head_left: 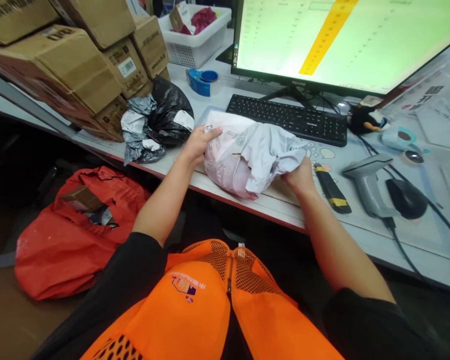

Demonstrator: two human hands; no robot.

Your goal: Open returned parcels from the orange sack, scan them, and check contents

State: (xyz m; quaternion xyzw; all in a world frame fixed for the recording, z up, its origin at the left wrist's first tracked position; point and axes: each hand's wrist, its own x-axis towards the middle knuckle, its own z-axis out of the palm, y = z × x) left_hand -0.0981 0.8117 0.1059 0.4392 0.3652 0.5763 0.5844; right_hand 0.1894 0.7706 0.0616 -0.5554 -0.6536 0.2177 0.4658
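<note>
A crumpled white plastic mailer bag (pixel 247 157) with something pink showing through lies on the desk's front edge. My left hand (pixel 198 144) grips its left end, fingers curled over the top. Its torn right end is pinched in my right hand (pixel 302 176), fingers closed on the plastic. A black and yellow utility knife (pixel 332 189) lies just right of my right hand.
A keyboard (pixel 288 117) and monitor (pixel 345 40) stand behind the bag. A barcode scanner (pixel 367 182) and mouse (pixel 407 197) sit at right. Black and grey bags (pixel 155 125), cardboard boxes (pixel 78 65), a tape dispenser (pixel 200 81) and white basket (pixel 197 37) are at left. A red sack (pixel 71 240) lies on the floor.
</note>
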